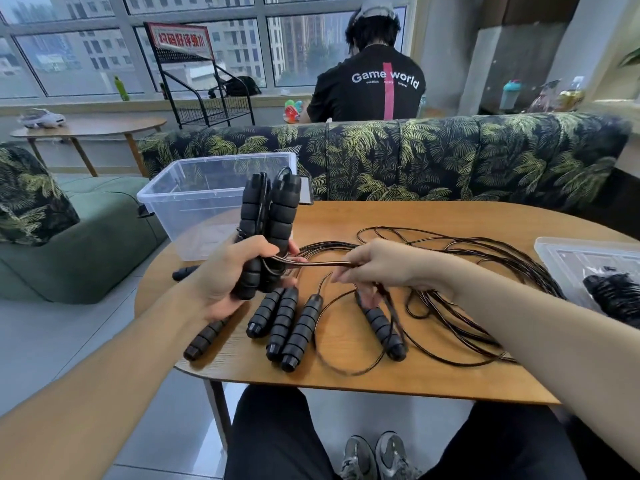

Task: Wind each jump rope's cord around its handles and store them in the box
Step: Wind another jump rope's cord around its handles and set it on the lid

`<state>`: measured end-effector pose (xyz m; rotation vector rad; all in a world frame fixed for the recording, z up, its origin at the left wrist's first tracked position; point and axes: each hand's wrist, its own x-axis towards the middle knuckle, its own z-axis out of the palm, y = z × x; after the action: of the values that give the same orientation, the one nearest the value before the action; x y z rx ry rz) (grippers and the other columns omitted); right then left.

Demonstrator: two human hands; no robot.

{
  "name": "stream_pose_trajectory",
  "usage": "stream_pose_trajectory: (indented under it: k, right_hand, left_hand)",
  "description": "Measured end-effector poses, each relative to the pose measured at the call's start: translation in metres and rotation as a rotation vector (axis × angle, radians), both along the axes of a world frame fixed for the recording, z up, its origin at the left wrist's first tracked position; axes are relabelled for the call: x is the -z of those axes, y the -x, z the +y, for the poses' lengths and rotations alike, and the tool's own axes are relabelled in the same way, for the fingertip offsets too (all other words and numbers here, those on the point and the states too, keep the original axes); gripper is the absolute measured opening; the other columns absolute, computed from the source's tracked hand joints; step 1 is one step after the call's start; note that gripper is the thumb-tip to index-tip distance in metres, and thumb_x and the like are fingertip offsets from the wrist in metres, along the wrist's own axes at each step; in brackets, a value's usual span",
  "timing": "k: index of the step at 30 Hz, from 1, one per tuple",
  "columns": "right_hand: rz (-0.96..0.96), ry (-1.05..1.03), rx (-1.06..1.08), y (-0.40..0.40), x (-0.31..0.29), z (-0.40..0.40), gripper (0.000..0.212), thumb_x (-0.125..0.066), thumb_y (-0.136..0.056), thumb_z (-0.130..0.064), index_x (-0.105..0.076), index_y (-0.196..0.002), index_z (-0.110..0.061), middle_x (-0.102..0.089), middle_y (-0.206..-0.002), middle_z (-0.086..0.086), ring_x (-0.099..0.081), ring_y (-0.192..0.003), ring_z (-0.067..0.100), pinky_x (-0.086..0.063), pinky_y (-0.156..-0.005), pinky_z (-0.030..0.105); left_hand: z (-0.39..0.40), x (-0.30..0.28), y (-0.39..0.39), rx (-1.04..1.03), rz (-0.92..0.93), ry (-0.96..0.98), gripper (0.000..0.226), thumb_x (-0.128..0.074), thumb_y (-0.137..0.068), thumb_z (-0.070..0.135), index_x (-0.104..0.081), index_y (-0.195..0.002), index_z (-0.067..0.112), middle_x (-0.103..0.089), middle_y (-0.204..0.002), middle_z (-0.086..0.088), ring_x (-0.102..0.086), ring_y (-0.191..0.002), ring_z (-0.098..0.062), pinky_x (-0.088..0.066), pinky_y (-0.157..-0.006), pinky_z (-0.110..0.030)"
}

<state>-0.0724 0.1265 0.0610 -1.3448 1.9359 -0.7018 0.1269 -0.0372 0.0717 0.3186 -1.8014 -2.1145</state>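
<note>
Two black ribbed foam jump-rope handles (268,216) stand upright side by side in your left hand (225,271), which grips them near their lower ends, above the near left part of the oval wooden worktop (433,220). A few turns of thin black cord (311,263) already circle the handles just above your fingers, and the cord runs taut to the right into your right hand (381,265), which pinches it between curled fingers and thumb.

Below your hands, more black foam handles lie on the worktop: one (204,337) at the near left, partly under your left wrist, three (287,327) close together in the middle, touching or nearly so, and one (381,327) to the right, under your right hand. Another handle end (183,271) pokes out at the left, behind your left hand. Loose black cords (467,306) sprawl in tangled loops over the right half of the worktop.

The clear plastic storage box (194,195) sits at the far left corner of the worktop, its near side hidden in part by the raised handles. A clear plastic lid (571,251) lies at the right edge with a black bundle (616,292) on it. Beyond the worktop stands a leaf-patterned sofa (450,150), and a person in a black shirt (367,84) sits behind it, facing away.
</note>
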Motion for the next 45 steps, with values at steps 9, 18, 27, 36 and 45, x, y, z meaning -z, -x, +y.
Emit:
stream_pose_trajectory:
  k: [9,18,27,36,45]
  right_hand:
    - [-0.427,0.040,-0.058,0.036,-0.014,0.017,0.012,-0.064,-0.094,-0.025,-0.061,-0.086,-0.016,-0.042,-0.063,-0.007,-0.032,-0.057,0.010,-0.028,-0.052,0.022]
    - [-0.054,0.174,0.080,-0.002,-0.033,-0.003,0.017,-0.067,-0.094,-0.033,-0.072,-0.088,-0.018,-0.046,-0.063,-0.004,-0.036,-0.051,0.008,-0.029,-0.047,0.020]
    - [0.282,0.229,0.074,-0.050,-0.042,-0.006,0.031,-0.054,-0.101,-0.039,-0.077,-0.100,-0.018,-0.069,-0.072,-0.001,-0.055,-0.056,0.006,-0.046,-0.056,0.021]
    - [0.058,0.272,0.015,-0.065,-0.009,-0.002,0.034,-0.037,-0.108,-0.036,-0.061,-0.091,-0.020,-0.051,-0.054,-0.015,-0.044,-0.050,0.001,-0.040,-0.060,0.026]
    - [-0.094,0.178,-0.110,-0.052,0.011,0.006,0.033,-0.036,-0.109,-0.034,-0.060,-0.093,-0.019,-0.050,-0.055,-0.019,-0.045,-0.054,0.001,-0.038,-0.061,0.014]
  left_hand:
    - [0.004,-0.020,-0.009,0.287,-0.164,0.568,0.045,-0.065,-0.080,0.000,-0.052,-0.122,0.007,-0.074,-0.102,-0.013,-0.073,-0.086,-0.029,-0.059,-0.073,-0.036]
    - [0.029,-0.031,0.015,0.350,-0.697,1.438,0.040,-0.077,-0.083,0.034,-0.043,-0.105,0.032,-0.056,-0.093,0.008,-0.061,-0.084,-0.011,-0.058,-0.080,-0.035]
    - [0.019,-0.018,0.026,0.033,-0.789,1.459,0.060,-0.073,-0.083,0.032,-0.031,-0.126,0.030,-0.063,-0.097,0.005,-0.060,-0.080,-0.012,-0.055,-0.070,-0.031]
    - [0.002,0.002,0.014,-0.084,-0.408,0.254,0.033,-0.065,-0.088,-0.006,-0.061,-0.115,0.013,-0.071,-0.096,-0.025,-0.073,-0.078,-0.036,-0.060,-0.068,-0.040]
    - [0.008,0.013,-0.007,0.058,-0.220,-0.106,0.055,-0.072,-0.079,0.008,-0.057,-0.131,0.005,-0.060,-0.127,-0.036,-0.064,-0.113,-0.051,-0.052,-0.095,-0.060]
